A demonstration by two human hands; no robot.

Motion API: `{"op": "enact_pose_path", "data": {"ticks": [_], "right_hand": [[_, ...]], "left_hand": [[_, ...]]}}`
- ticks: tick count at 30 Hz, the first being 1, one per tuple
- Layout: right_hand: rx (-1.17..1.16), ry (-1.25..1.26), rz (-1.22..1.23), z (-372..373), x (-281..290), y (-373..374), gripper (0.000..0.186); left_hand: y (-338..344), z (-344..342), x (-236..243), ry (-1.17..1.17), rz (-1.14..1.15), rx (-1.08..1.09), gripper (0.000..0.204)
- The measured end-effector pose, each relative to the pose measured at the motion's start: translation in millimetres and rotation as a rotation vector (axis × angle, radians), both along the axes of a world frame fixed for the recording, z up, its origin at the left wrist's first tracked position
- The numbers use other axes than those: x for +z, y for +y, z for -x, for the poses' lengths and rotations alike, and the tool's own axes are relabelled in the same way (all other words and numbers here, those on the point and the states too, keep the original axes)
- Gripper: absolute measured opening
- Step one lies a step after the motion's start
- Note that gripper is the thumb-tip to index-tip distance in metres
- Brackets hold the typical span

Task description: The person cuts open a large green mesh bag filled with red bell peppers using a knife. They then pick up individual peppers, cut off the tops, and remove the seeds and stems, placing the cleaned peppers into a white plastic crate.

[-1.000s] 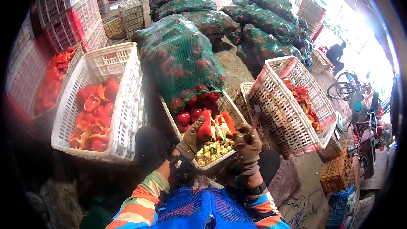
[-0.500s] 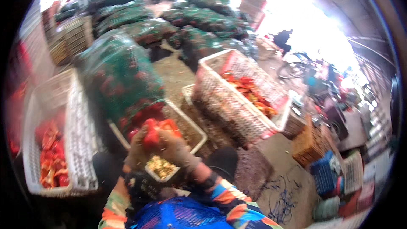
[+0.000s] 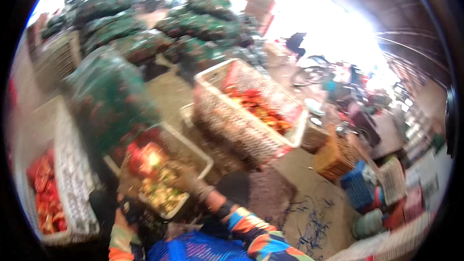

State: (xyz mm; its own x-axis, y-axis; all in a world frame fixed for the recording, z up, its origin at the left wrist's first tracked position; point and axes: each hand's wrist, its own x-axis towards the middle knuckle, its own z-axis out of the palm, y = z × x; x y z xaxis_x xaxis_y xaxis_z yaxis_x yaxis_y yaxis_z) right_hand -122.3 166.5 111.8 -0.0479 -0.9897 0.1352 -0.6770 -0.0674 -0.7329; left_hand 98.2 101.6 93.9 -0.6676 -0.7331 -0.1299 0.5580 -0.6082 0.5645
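Note:
Low in front of me, my left hand (image 3: 126,176) in a dirty glove is closed against a red bell pepper (image 3: 149,157); blur hides its fingers. To its right, my gloved right hand (image 3: 186,178) hovers at the edge of a small white container (image 3: 170,212) heaped with pale yellow-green pepper cores and seeds (image 3: 166,195). The right fingers are smeared by motion, so I cannot see whether they hold anything. Behind the hands, a green mesh sack (image 3: 113,99) of red peppers leans over a shallow cream crate (image 3: 191,137).
At left stands a white crate (image 3: 75,179) with red pepper pieces (image 3: 46,191). A larger white crate (image 3: 232,123) ahead holds more pieces. Full green sacks (image 3: 208,26) are piled behind. Orange (image 3: 336,157) and blue (image 3: 357,186) crates stand right, near blue string (image 3: 311,232) on the floor.
My hands have come apart from around the red pepper. The right has dropped to the container of cores, and the left has shifted left with the pepper. The whole view has swung right.

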Motion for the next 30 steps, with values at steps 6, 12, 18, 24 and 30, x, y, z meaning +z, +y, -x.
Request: {"op": "enact_pose_path", "data": {"ticks": [6, 12, 18, 24, 30], "right_hand": [[0.054, -0.351, 0.274, -25, 45, -11, 0.041], [0.212, 0.123, 0.196, -36, 84, -11, 0.059], [0.216, 0.193, 0.127, -33, 85, -4, 0.049], [0.147, -0.514, -0.032, -35, 73, 5, 0.041], [-0.079, -1.1, 0.035, -21, 54, -2, 0.032]], "left_hand": [[-14, 7, 44, -0.05, -0.015, 0.168, 0.042], [-19, 24, 43, 0.206, -0.128, 0.147, 0.034], [-9, 31, 48, 0.205, -0.181, 0.131, 0.032], [-22, 19, 30, 0.254, -0.091, 0.085, 0.033], [-21, 2, 53, 0.224, -0.08, 0.247, 0.03]]}}
